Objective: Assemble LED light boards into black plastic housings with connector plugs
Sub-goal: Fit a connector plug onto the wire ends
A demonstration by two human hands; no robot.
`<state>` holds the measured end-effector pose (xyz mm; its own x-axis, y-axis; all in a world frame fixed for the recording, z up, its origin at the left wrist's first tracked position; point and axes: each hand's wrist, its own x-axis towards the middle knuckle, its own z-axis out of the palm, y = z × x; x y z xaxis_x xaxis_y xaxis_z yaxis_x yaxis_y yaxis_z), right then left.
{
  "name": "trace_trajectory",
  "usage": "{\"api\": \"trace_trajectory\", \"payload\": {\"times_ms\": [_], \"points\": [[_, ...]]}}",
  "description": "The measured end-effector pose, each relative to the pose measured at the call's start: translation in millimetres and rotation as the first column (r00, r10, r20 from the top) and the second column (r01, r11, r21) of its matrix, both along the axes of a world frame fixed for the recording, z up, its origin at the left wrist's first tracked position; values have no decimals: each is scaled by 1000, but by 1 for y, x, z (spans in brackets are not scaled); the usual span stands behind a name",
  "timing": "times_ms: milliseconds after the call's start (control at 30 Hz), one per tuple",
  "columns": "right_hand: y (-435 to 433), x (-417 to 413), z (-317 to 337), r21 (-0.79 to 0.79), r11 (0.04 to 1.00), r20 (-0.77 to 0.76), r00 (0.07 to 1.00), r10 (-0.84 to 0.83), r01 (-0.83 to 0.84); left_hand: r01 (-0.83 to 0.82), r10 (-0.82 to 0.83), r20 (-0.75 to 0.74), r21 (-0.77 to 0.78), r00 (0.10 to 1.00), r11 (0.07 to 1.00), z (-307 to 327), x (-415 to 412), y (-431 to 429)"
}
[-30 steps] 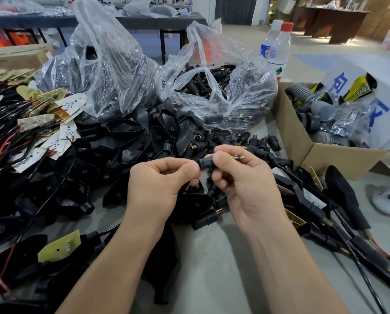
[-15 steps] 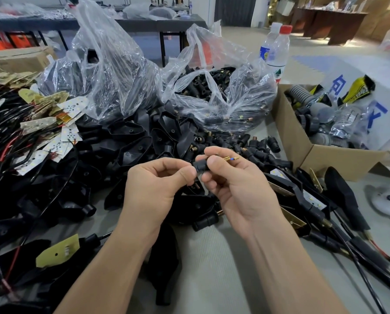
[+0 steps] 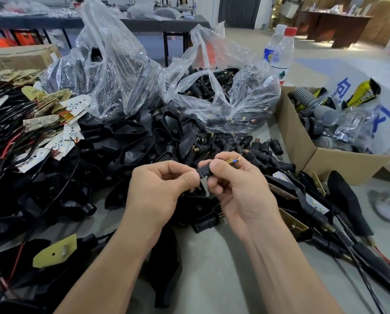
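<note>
Housings (image 3: 130, 152) heaped centre; bags (image 3: 223, 96) behind; box (image 3: 325, 155) right; boards (image 3: 53, 118), perhaps wired, left.

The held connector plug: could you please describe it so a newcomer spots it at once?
Before the heap of black housings, left hand and right hand meet. They pinch the connector plug: the only one lifted, with a blue-tipped brass spring.

A bottle with a red cap (image 3: 282, 55) stands behind a brown cardboard box (image 3: 348, 169); a grey hose (image 3: 302, 95) and a yellow wrapper (image 3: 362, 94) lie inside the box; a white round thing (image 3: 387, 206) sits near the box.
</note>
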<state>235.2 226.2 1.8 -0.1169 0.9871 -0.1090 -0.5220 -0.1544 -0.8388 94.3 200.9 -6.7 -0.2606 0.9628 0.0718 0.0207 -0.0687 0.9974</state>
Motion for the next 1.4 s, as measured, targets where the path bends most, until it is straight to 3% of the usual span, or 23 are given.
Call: {"api": "trace_trajectory", "payload": {"times_ms": [67, 333, 567, 800, 900, 1000, 1133, 1267, 1400], "points": [[0, 0, 1, 4, 1000, -16, 1000, 1, -1, 8, -8, 74, 0, 997, 1000, 1, 0, 0], [0, 5, 3, 35, 999, -21, 1000, -18, 19, 4, -2, 89, -29, 996, 1000, 2, -1, -1], [-1, 0, 1, 57, 998, 47, 998, -43, 41, -28, 28, -17, -11, 999, 1000, 0, 5, 0], [-1, 3, 4, 93, 994, 55, 997, -63, 58, 49, -49, 144, 4, 988, 999, -2, 7, 1], [-3, 1, 4, 125, 992, 101, 995, -23, 11, 39, -41, 79, 33, 996, 999, -1, 8, 3], [0, 7, 5, 137, 986, 205, 971, -123, 96, -67, 66, 76, 10, 995, 998, -3, 4, 4], [5, 17, 1, 192, 962, 449, 854, -263, 196, -88, 89, 37, -13, 995, 996, -4, 2, 5], [8, 19, 2, 220, 930, 410, 838, -361, 293, -74, 73, -42, -29, 996, 997, -5, 0, 5], [8, 19, 3, 173, 968, 345, 910, -232, 181, -79, 78, -58, -15, 995, 997, -5, 0, 5]]}}
